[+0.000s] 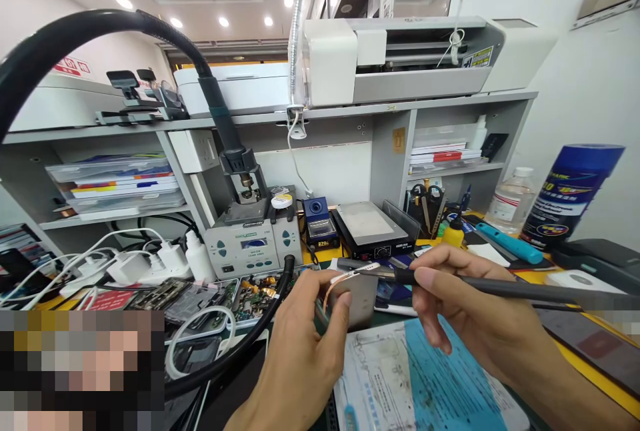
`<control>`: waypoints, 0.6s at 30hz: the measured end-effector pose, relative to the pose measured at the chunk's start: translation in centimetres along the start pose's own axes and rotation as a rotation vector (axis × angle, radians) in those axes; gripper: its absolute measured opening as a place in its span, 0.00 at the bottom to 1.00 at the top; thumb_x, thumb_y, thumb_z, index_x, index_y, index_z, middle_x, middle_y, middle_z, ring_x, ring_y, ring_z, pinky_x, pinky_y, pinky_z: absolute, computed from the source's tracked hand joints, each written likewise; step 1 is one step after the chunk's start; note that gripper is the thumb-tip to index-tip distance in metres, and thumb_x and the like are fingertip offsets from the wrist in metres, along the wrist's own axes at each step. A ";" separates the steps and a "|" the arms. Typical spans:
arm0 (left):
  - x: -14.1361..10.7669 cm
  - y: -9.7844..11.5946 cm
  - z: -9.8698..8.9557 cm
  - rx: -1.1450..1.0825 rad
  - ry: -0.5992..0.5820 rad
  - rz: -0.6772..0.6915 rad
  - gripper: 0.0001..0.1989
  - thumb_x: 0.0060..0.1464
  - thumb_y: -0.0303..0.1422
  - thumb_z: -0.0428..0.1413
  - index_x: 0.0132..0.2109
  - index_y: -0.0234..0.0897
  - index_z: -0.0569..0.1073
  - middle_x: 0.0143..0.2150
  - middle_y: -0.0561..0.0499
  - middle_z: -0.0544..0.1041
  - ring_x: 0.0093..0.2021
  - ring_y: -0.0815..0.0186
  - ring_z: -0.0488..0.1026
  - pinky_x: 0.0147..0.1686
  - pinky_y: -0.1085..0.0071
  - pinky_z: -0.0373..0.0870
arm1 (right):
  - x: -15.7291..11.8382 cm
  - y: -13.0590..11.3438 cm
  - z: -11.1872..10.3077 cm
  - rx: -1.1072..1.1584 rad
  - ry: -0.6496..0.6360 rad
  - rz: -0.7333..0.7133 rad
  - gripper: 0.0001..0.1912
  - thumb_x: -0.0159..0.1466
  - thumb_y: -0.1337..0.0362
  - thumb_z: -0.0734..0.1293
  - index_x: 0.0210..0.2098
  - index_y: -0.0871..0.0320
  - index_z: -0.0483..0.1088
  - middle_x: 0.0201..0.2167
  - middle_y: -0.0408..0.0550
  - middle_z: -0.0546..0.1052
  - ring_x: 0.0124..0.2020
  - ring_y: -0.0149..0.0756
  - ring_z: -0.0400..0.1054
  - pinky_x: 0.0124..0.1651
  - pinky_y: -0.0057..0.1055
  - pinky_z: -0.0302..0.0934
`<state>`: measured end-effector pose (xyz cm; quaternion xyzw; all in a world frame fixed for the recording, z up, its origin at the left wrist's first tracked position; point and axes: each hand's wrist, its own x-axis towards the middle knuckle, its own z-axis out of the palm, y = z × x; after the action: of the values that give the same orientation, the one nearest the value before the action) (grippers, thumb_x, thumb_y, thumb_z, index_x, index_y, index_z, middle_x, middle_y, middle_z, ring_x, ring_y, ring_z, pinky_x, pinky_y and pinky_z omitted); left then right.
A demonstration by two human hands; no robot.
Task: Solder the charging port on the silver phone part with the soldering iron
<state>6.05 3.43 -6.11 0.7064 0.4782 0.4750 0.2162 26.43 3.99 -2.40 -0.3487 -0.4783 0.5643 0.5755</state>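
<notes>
My left hand (313, 341) is closed, pinching a thin flexible strip (350, 274) between thumb and fingers. The strip is white along its upper end, with a curved copper-coloured part hanging near my fingertips. From the right, my right hand (463, 298) grips a long black-handled tool (505, 286) like a pen. Its slim metal tip points left and meets or nearly meets the strip; whether they touch I cannot tell. Behind the strip lies a grey metallic panel (361, 301). Beneath both hands is a stained blue and white printed sheet (430, 371).
A hot-air station (253, 244) stands at back left, its black hose (230, 358) curving across the bench. A heating plate (375, 224) sits behind my hands. Circuit boards (253, 298) lie at left. A spray can (570, 198) and clear bottle (510, 204) stand at right.
</notes>
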 end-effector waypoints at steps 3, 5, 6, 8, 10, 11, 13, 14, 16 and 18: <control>-0.1 0.0 0.0 0.002 0.016 0.021 0.06 0.68 0.35 0.52 0.46 0.43 0.73 0.40 0.52 0.77 0.40 0.62 0.73 0.40 0.67 0.67 | 0.1 0.3 -0.1 -0.021 0.003 -0.015 0.13 0.56 0.55 0.80 0.31 0.56 0.78 0.19 0.43 0.79 0.13 0.31 0.70 0.15 0.23 0.62; -0.1 0.0 0.1 0.009 0.016 0.024 0.06 0.69 0.35 0.52 0.45 0.42 0.73 0.39 0.51 0.77 0.39 0.61 0.73 0.39 0.67 0.67 | 0.2 0.6 -0.3 -0.043 -0.015 -0.052 0.12 0.57 0.56 0.80 0.32 0.56 0.79 0.20 0.43 0.79 0.14 0.31 0.71 0.15 0.24 0.62; -0.1 0.0 0.1 0.010 0.015 0.028 0.06 0.69 0.35 0.51 0.45 0.42 0.73 0.40 0.51 0.77 0.40 0.61 0.73 0.39 0.67 0.67 | 0.3 0.8 -0.4 -0.059 -0.030 -0.073 0.11 0.58 0.56 0.80 0.33 0.55 0.79 0.20 0.43 0.79 0.14 0.31 0.71 0.15 0.24 0.63; -0.2 0.0 0.1 0.017 0.016 0.040 0.07 0.69 0.35 0.50 0.44 0.42 0.72 0.40 0.50 0.76 0.40 0.61 0.73 0.39 0.67 0.67 | 0.4 1.1 -0.7 -0.101 -0.050 -0.116 0.10 0.59 0.57 0.79 0.34 0.55 0.80 0.21 0.43 0.78 0.15 0.32 0.71 0.15 0.24 0.63; -0.2 0.0 0.1 0.028 0.021 0.054 0.07 0.70 0.35 0.50 0.44 0.42 0.72 0.40 0.50 0.76 0.39 0.61 0.73 0.39 0.67 0.67 | 0.4 1.4 -1.0 -0.157 -0.043 -0.147 0.09 0.60 0.57 0.78 0.35 0.55 0.80 0.20 0.43 0.78 0.16 0.32 0.71 0.16 0.25 0.63; -0.2 0.0 0.1 0.034 0.026 0.059 0.07 0.70 0.35 0.50 0.44 0.42 0.72 0.39 0.50 0.76 0.38 0.61 0.72 0.39 0.67 0.67 | 0.3 1.5 -1.1 -0.185 -0.032 -0.159 0.09 0.61 0.57 0.78 0.35 0.54 0.80 0.19 0.43 0.77 0.16 0.32 0.70 0.17 0.25 0.63; -0.2 0.0 0.2 0.047 0.032 0.066 0.07 0.70 0.35 0.50 0.44 0.42 0.72 0.39 0.50 0.76 0.38 0.61 0.72 0.38 0.67 0.67 | 0.2 1.6 -1.3 -0.233 -0.018 -0.174 0.09 0.61 0.57 0.78 0.36 0.54 0.79 0.19 0.42 0.76 0.17 0.31 0.69 0.18 0.26 0.64; -0.2 0.0 0.2 0.051 0.035 0.069 0.07 0.70 0.34 0.50 0.44 0.42 0.72 0.39 0.50 0.76 0.37 0.61 0.71 0.38 0.67 0.66 | 0.2 1.6 -1.3 -0.250 -0.015 -0.176 0.09 0.61 0.57 0.78 0.36 0.54 0.79 0.18 0.42 0.76 0.17 0.31 0.69 0.18 0.26 0.64; -0.3 -0.1 0.2 0.057 0.035 0.077 0.07 0.70 0.34 0.50 0.44 0.42 0.72 0.39 0.51 0.75 0.37 0.62 0.71 0.38 0.67 0.66 | 0.2 1.5 -1.3 -0.266 -0.014 -0.179 0.08 0.62 0.57 0.77 0.35 0.54 0.79 0.18 0.42 0.76 0.16 0.31 0.68 0.18 0.26 0.63; -0.3 -0.1 0.2 0.064 0.026 0.085 0.07 0.70 0.34 0.49 0.44 0.42 0.71 0.39 0.51 0.74 0.37 0.62 0.71 0.38 0.68 0.66 | 0.2 1.4 -1.2 -0.270 -0.016 -0.187 0.08 0.62 0.57 0.77 0.35 0.54 0.79 0.18 0.41 0.75 0.16 0.30 0.68 0.18 0.25 0.63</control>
<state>6.17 3.24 -6.40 0.7263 0.4653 0.4777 0.1668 27.11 4.52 -4.08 -0.3724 -0.5849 0.4416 0.5694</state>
